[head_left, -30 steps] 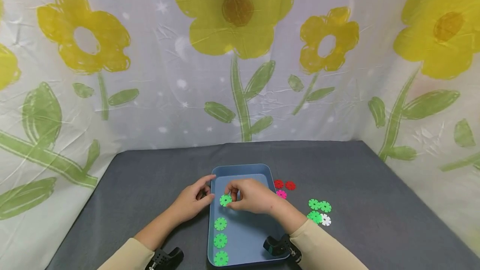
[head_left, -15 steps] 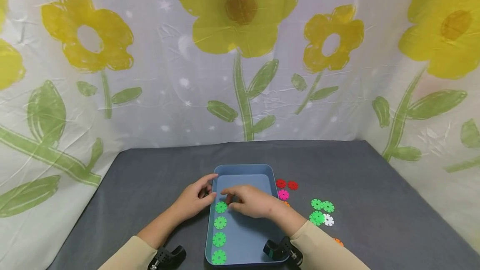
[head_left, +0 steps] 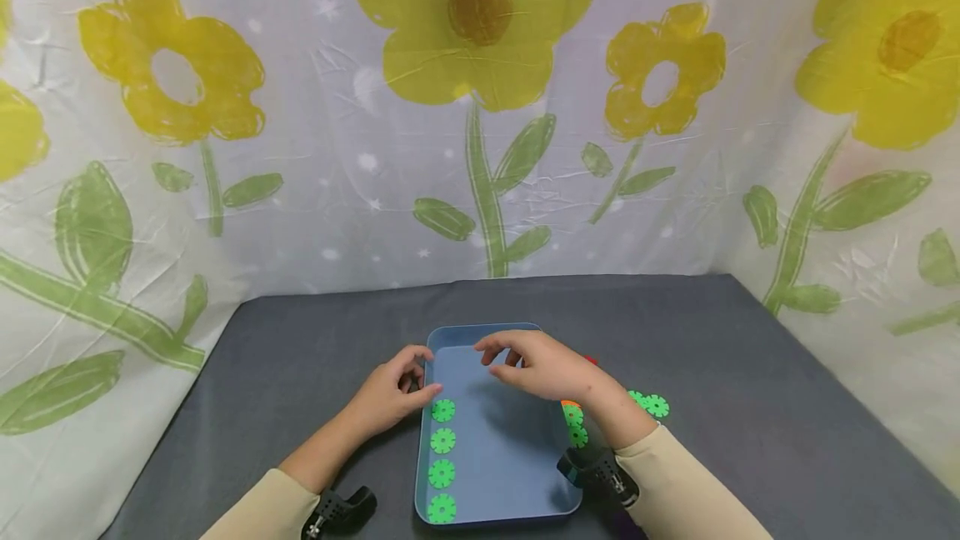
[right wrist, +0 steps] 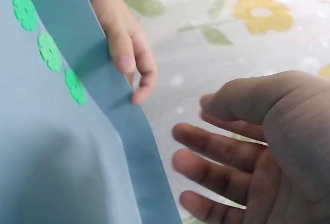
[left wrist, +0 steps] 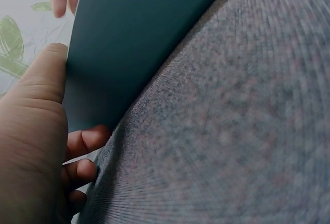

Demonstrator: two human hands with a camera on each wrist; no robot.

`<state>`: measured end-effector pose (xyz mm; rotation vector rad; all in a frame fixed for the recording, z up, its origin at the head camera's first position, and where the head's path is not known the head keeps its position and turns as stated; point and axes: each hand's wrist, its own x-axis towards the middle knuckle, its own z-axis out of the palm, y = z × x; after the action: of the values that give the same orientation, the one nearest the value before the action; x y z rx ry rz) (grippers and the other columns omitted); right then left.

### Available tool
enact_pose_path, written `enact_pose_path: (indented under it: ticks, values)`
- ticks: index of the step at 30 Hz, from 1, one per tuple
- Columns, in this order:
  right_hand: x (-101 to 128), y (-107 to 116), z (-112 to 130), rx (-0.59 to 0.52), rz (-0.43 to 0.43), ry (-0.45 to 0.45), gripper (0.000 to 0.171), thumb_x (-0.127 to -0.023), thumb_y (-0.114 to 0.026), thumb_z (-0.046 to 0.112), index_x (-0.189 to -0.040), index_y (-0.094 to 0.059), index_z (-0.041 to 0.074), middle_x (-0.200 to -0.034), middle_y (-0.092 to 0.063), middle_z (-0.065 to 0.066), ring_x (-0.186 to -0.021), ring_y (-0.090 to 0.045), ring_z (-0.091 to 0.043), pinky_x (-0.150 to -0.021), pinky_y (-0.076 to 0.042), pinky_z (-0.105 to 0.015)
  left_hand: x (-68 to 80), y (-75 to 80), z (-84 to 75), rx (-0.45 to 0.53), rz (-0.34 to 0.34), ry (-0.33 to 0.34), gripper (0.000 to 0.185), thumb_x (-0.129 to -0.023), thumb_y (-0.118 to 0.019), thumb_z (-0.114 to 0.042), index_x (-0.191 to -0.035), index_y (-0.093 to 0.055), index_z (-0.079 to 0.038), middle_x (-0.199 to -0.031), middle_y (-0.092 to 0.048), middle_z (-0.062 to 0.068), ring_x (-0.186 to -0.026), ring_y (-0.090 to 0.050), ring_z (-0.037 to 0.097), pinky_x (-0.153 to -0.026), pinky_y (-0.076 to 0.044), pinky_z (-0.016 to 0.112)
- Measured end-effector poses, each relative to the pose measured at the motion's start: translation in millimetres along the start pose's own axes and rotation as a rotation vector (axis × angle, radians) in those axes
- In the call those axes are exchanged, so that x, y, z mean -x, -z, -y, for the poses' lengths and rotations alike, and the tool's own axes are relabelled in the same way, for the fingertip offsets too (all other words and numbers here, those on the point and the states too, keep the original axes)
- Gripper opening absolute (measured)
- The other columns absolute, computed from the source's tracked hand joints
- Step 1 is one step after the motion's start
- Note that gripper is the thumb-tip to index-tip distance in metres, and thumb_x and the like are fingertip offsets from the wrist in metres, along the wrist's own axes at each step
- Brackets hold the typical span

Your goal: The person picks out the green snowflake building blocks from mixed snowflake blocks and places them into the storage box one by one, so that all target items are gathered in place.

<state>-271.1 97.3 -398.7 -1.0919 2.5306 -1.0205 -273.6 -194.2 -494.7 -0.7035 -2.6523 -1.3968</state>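
Observation:
Several green notched plastic discs (head_left: 442,440) lie in a column along the left inner side of the blue tray (head_left: 498,473); the right wrist view shows green discs (right wrist: 50,52) in the same row. My left hand (head_left: 393,394) holds the tray's left rim, thumb over the edge. In the left wrist view, other curled fingers (left wrist: 88,140) lie at the outer wall. My right hand (head_left: 543,365) hovers over the far part of the tray with loosely bent fingers. Nothing is between its thumb and fingers in the right wrist view.
Right of the tray lie more green discs (head_left: 576,427), partly behind my right arm, and an orange disc (head_left: 572,403). Farther right are green discs (head_left: 656,405). A red piece (head_left: 591,360) peeks out behind my right wrist. A flowered curtain (head_left: 337,190) stands behind the grey cloth (head_left: 315,340).
My right hand set a green disc down at the top of the column and let it go. It then rose away, back and to the right. My left hand stays at the rim.

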Motion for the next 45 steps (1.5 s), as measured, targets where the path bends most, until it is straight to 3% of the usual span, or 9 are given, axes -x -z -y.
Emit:
enact_pose_path:
  ticks: [7,17,21,25,30,36,45]
  values:
    - [14.0,15.9,-4.5,0.023,-0.086,-0.034,0.037,-0.106,-0.059,0.018,-0.143,-0.059,0.019,-0.118,-0.066,0.007,-0.088,-0.061,-0.015,-0.067,-0.053,-0.034,3.0,0.2,0.0,0.016,0.011,-0.006,0.037,-0.094,-0.078,-0.027,-0.111,-0.051,-0.008,-0.078,-0.05,-0.001,-0.056,-0.036,0.009,-0.056,-0.038,0.028]
    - [49.6,29.6,-30.0,0.165,-0.16,-0.086,0.036,-0.101,-0.064,0.012,-0.137,-0.062,0.009,-0.107,-0.067,0.003,-0.077,-0.058,-0.011,-0.066,-0.05,-0.031,1.8,-0.4,-1.2,0.016,0.017,-0.013,0.037,-0.095,-0.076,-0.028,-0.111,-0.05,-0.007,-0.079,-0.048,0.0,-0.058,-0.034,0.008,-0.057,-0.037,0.028]
    - [65.7,29.8,-42.5,0.234,-0.119,-0.085,0.03,-0.095,-0.07,0.009,-0.125,-0.07,0.007,-0.101,-0.066,0.002,-0.073,-0.055,-0.007,-0.064,-0.049,-0.029,1.8,0.6,-1.0,0.012,0.014,-0.023,0.037,-0.095,-0.076,-0.028,-0.11,-0.05,-0.007,-0.079,-0.048,-0.001,-0.058,-0.035,0.008,-0.057,-0.037,0.028]
    - [75.9,25.8,-52.2,0.296,-0.021,-0.055,0.028,-0.09,-0.076,0.01,-0.118,-0.076,0.011,-0.099,-0.065,0.002,-0.065,-0.05,-0.003,-0.061,-0.046,-0.027,1.6,1.2,0.3,-0.002,0.004,-0.048,0.032,-0.098,-0.073,-0.028,-0.11,-0.051,-0.007,-0.079,-0.047,-0.002,-0.058,-0.036,0.008,-0.057,-0.037,0.028]
    - [78.9,19.0,-58.4,0.369,0.069,-0.06,0.029,-0.084,-0.082,0.014,-0.113,-0.078,0.013,-0.091,-0.062,0.008,-0.069,-0.05,-0.004,-0.064,-0.047,-0.027,2.3,1.1,0.5,-0.027,-0.042,-0.07,0.012,-0.108,-0.056,-0.024,-0.11,-0.054,-0.013,-0.081,-0.05,-0.005,-0.065,-0.046,0.009,-0.062,-0.041,0.03]
    - [79.3,15.4,-60.6,0.381,0.068,-0.074,0.023,-0.083,-0.083,0.015,-0.106,-0.079,0.011,-0.087,-0.061,0.011,-0.074,-0.053,-0.007,-0.067,-0.047,-0.029,3.7,-0.3,-0.1,-0.053,-0.074,-0.033,0.014,-0.111,-0.043,-0.015,-0.114,-0.056,-0.012,-0.09,-0.056,-0.005,-0.081,-0.054,0.014,-0.076,-0.044,0.035]
    - [82.7,16.8,-63.5,0.449,0.014,-0.076,0.018,-0.081,-0.079,0.019,-0.099,-0.076,0.017,-0.087,-0.058,0.013,-0.074,-0.051,-0.003,-0.067,-0.048,-0.029,3.6,0.0,1.0,-0.03,-0.052,-0.069,0.014,-0.105,-0.047,-0.005,-0.116,-0.056,-0.006,-0.074,-0.048,-0.006,-0.06,-0.042,0.007,-0.062,-0.039,0.03]
